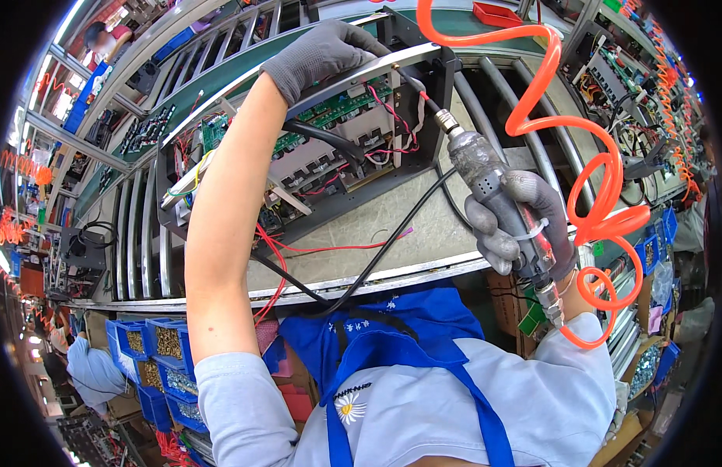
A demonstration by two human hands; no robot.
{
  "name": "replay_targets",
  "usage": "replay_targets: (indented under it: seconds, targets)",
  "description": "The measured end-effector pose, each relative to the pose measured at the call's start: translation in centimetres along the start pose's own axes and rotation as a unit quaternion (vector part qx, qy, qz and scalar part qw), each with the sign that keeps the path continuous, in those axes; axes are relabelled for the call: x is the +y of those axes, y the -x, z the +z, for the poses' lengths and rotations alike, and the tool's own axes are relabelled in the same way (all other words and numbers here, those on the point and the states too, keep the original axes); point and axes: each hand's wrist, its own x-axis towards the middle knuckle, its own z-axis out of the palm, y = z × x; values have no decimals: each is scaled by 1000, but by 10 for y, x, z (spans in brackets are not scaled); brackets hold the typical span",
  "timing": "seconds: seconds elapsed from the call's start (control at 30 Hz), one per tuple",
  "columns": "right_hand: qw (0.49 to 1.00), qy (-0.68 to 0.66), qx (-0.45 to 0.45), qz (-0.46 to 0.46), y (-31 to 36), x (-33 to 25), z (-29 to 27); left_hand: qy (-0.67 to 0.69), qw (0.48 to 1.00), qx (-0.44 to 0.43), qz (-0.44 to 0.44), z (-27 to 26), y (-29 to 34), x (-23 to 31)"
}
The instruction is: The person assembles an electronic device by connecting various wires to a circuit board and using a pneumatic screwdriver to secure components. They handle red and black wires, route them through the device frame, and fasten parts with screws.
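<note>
My right hand point(524, 218), in a grey glove, is wrapped round a pneumatic screwdriver point(479, 162) with a coiled orange air hose point(602, 140) at its rear end. The driver's thin bit points up and left, its tip at the metal rail along the top of an open black equipment chassis point(415, 152). My left hand point(324, 56), also gloved, lies over that rail with its fingers bent across the far side; what its fingertips touch is hidden. Inside the chassis show green circuit boards point(330, 109), pink wires and a thick black cable point(322, 138).
The chassis stands on a roller conveyor point(139, 233) with a metal front edge. Red wires point(330, 247) and a black cable point(392, 241) trail over that edge. Blue bins point(170, 342) of small fasteners sit below left. Another open unit point(610, 78) stands at the far right.
</note>
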Motion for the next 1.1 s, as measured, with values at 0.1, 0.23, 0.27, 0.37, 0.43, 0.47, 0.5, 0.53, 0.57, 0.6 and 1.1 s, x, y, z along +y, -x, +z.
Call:
replay_targets:
  seconds: [0.1,0.23,0.27,0.37,0.43,0.47,0.5,0.53,0.57,0.6,1.1]
  targets:
    - [1000,6,9,-8,-2,1,-1,7,1000,-7,-3,1,1,0]
    - [999,30,-3,-45,2,6,5,92,995,24,9,1,-2,-5]
    - [998,31,-25,-47,2,6,7,127,991,52,0,-10,-5,-15]
    - [988,130,58,-59,13,18,28,566,823,35,-33,-59,22,-80]
    - [985,161,38,-43,16,26,29,606,778,144,-81,-82,63,-72]
    - [986,161,37,-16,16,29,33,568,803,163,-81,-91,81,-69]
    - [982,186,36,-2,15,33,39,544,819,165,-77,-92,96,-54]
    - [977,211,28,13,13,39,49,517,836,172,-71,-90,117,-38]
    - [969,245,23,23,8,45,62,483,851,183,-93,-90,137,-31]
    - [964,261,23,53,1,51,70,449,866,190,-113,-90,151,-25]
    - [954,287,-23,82,-42,93,99,-44,993,83,-66,-65,205,-27]
